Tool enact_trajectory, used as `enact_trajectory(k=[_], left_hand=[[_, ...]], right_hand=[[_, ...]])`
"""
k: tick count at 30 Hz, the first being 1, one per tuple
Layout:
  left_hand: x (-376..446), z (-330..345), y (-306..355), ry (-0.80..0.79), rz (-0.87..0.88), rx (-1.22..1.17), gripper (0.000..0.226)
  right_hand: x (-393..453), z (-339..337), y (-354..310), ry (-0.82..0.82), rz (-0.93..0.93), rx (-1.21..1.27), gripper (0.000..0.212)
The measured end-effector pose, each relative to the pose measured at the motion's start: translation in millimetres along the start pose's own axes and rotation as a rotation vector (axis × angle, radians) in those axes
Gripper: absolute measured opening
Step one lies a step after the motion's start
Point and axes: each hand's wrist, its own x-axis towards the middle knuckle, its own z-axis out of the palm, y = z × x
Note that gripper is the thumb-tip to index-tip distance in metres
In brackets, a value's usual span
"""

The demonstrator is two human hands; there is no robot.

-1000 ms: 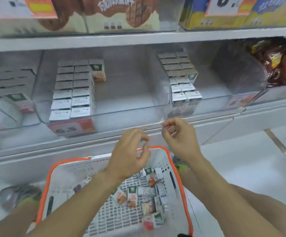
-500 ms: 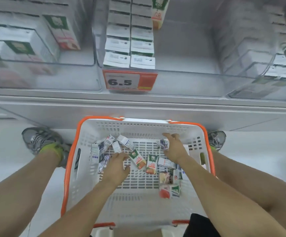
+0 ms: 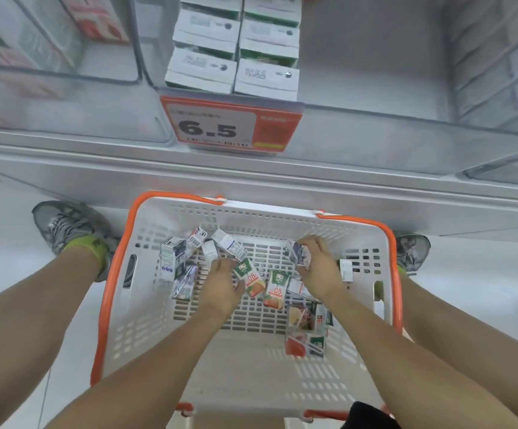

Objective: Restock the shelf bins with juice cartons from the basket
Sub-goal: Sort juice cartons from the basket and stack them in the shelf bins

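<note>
a long white metal shelf (image 3: pixel 282 181) runs across the top of the view, carrying clear plastic bins (image 3: pixel 375 125); the middle bin holds two neat rows of white-topped cartons (image 3: pixel 233 51) at its left side, the rest of its floor bare, and an orange and white price tag reading 6.5 (image 3: pixel 230 126) hangs on its front wall. below the shelf, on the pale floor between two grey sneakers (image 3: pixel 65 226), sits a white perforated plastic basket with an orange rim (image 3: pixel 112 274). loose small juice cartons (image 3: pixel 276 289) lie scattered over the far half of the basket floor, some white and blue at the left, some green and orange in the middle, more piled at the right. the right hand (image 3: pixel 318 267) is curled around a small white and purple carton (image 3: pixel 298 253), lifting its end clear of the others. the left hand (image 3: pixel 220 284) reaches down with fingers bent, thumb touching a green and orange carton (image 3: pixel 250 277); whether it grips anything cannot be told.
</note>
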Motion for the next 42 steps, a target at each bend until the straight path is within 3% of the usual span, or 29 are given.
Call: enact_trajectory(k=[9,15,21,25,29,31,36,42], left_hand=[[16,49,11,0.089,-0.029,0.103,0.06],[18,52,5,0.067,-0.027,0.237,0.09],[7,46,-4,0.077,0.036,0.168,0.066],[-5,31,-2,-0.104,0.029,0.067,0.058],[-5,-33,40,-0.445,0.155,0.007,0.056],[-14,-86,78,-0.523,0.203,-0.027,0.051],[-65,-211,153,-0.65,0.257,-0.196,0.034],[-110,-286,167,-0.653,0.268,-0.533,0.041]], right_hand=[[-33,-35,0,-0.052,-0.045,0.083,0.052],[-50,-36,11,0.014,-0.035,0.12,0.054],[-59,-43,11,0.011,0.024,0.186,0.056],[-69,-74,-6,-0.086,-0.018,0.139,0.058],[-77,-128,-33,-0.266,-0.225,-0.186,0.063],[-82,-152,-54,-0.257,-0.32,-0.283,0.064],[-98,-212,-133,-0.1,-0.594,-0.383,0.055],[-129,-246,-191,0.208,-0.87,-0.19,0.062]])
